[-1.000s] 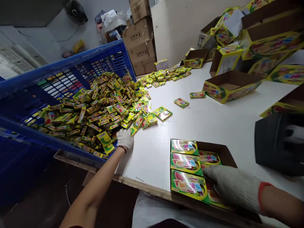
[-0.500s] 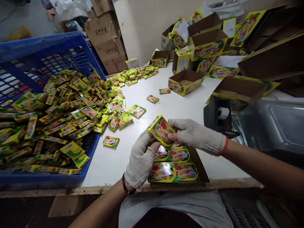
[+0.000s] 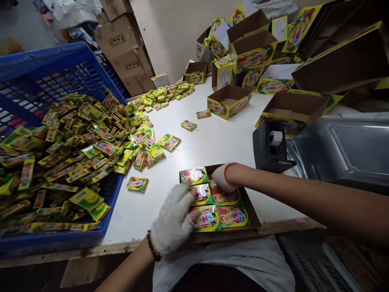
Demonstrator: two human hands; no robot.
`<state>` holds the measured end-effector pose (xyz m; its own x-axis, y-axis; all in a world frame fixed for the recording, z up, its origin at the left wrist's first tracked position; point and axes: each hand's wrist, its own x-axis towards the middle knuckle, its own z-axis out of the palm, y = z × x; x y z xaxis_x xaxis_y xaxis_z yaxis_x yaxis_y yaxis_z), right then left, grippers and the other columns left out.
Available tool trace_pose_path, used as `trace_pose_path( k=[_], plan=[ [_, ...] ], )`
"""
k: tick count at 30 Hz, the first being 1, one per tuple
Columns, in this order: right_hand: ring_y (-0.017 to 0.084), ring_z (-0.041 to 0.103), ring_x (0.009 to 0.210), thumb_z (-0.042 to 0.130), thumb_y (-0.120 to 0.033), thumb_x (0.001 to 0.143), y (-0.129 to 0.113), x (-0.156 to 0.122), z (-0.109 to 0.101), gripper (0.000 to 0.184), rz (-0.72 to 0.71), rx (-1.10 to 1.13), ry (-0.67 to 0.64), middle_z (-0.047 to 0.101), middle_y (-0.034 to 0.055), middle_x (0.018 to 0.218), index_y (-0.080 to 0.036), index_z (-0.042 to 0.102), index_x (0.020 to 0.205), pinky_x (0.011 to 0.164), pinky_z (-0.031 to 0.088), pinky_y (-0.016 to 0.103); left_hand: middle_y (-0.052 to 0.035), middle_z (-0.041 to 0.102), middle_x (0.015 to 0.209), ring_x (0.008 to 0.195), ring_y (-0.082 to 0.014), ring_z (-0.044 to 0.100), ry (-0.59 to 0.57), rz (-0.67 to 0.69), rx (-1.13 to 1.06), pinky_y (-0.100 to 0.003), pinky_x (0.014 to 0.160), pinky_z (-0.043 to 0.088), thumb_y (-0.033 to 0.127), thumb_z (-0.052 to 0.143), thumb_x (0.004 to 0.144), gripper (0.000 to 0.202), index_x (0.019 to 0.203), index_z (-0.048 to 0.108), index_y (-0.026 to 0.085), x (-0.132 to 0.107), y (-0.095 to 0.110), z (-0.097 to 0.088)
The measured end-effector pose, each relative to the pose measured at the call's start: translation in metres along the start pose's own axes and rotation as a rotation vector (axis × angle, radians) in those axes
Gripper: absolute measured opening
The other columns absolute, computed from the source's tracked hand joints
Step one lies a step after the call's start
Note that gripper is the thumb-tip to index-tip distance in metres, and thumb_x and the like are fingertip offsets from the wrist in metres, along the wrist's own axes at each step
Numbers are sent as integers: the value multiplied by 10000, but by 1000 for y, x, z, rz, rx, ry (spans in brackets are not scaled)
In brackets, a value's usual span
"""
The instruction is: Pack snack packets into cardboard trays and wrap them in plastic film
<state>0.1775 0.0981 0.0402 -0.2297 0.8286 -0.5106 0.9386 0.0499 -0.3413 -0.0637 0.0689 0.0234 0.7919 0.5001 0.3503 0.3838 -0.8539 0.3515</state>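
A shallow brown cardboard box [image 3: 253, 211] lies at the table's near edge, filled with glossy yellow-green "TWINS" packets [image 3: 233, 215]. My left hand [image 3: 173, 221], in a white glove, rests on the box's left side with its fingertips spread over two packets [image 3: 202, 194]. My right hand [image 3: 223, 178], also gloved, is curled down over a packet in the box's far right corner, its fingers hidden under the knuckles. Another packet [image 3: 193, 175] lies flat in the far left corner.
A blue crate [image 3: 60, 239] on the left spills a heap of packets [image 3: 91, 138] onto the white table [image 3: 212, 142]. One loose packet [image 3: 137, 183] lies near the box. A black tape dispenser [image 3: 270, 146], empty printed cartons [image 3: 228, 101] and a grey tray [image 3: 343, 150] stand right.
My left hand came from the heap to the box. Both hands held a packet above the box, then lowered into it. My view turned right.
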Motion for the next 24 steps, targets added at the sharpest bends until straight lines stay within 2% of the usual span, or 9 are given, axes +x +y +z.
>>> trace_pose_path(
  k=[3, 6, 7, 11, 14, 16, 19, 22, 24],
  plan=[
    [316, 730, 904, 798, -198, 589, 1, 0, 11, 331, 55, -87, -62, 761, 142, 872, -133, 759, 911, 795, 556, 402, -154, 516, 1460, 1352, -294, 494, 69, -203, 196, -488, 1106, 448, 268, 502, 949, 409, 1355, 519, 230, -6, -59, -26],
    [366, 711, 1022, 782, -146, 631, -1, -11, 17, 421, 51, -145, -71, 743, 238, 1041, -83, 738, 1045, 860, 540, 428, -164, 591, 1342, 1303, -302, 526, -245, -529, 438, -453, 1097, 425, 145, 524, 851, 429, 1277, 567, 176, -12, -119, -50],
    [379, 703, 1045, 751, -146, 679, -1, -15, 18, 420, 43, -158, -68, 731, 258, 1083, -75, 726, 1092, 868, 535, 441, -167, 621, 1284, 1261, -319, 552, -299, -586, 467, -464, 1063, 439, 103, 539, 797, 457, 1248, 585, 163, -14, -134, -57],
    [376, 709, 1021, 599, -121, 800, 1, -27, 18, 364, 5, -190, -47, 727, 235, 1125, -124, 715, 1145, 806, 526, 433, -129, 678, 1103, 1073, -306, 635, -342, -706, 511, -422, 930, 474, 56, 576, 697, 438, 1114, 637, 175, -23, -158, -67],
    [279, 715, 849, 572, -106, 773, 7, -34, 8, 269, 33, -109, -1, 756, 133, 964, -183, 734, 973, 683, 478, 326, -98, 669, 1006, 986, -262, 643, -284, -724, 494, -362, 886, 486, 175, 653, 750, 235, 985, 648, 187, -22, -149, -65],
    [224, 671, 742, 535, -139, 797, 9, -40, -4, 202, 63, -23, 69, 733, 78, 835, -200, 714, 868, 621, 421, 294, -83, 649, 1061, 1030, -229, 623, -223, -688, 463, -326, 915, 490, 253, 685, 785, 231, 1002, 629, 197, -16, -132, -61],
    [192, 601, 692, 477, -258, 865, 3, -48, -22, 219, 16, 138, 265, 674, 42, 732, -202, 667, 771, 597, 384, 283, -85, 611, 1130, 1120, -218, 583, 56, -435, 302, -349, 1006, 477, 294, 692, 831, 315, 1106, 576, 191, 2, -92, -55],
    [166, 556, 632, 472, -415, 892, -9, -54, -37, 296, -36, 427, 439, 646, 26, 714, -190, 664, 914, 564, 388, 269, -106, 584, 1207, 1207, -241, 552, 380, -110, 31, -418, 1067, 463, 283, 685, 878, 420, 1252, 514, 198, 27, -45, -50],
    [138, 515, 564, 512, -468, 871, -14, -60, -48, 381, -48, 639, 457, 624, 11, 709, -177, 636, 1084, 518, 377, 254, -115, 550, 1297, 1272, -249, 527, 429, -21, -145, -427, 1093, 454, 279, 680, 898, 469, 1322, 484, 228, 43, -21, -45]
  ],
)
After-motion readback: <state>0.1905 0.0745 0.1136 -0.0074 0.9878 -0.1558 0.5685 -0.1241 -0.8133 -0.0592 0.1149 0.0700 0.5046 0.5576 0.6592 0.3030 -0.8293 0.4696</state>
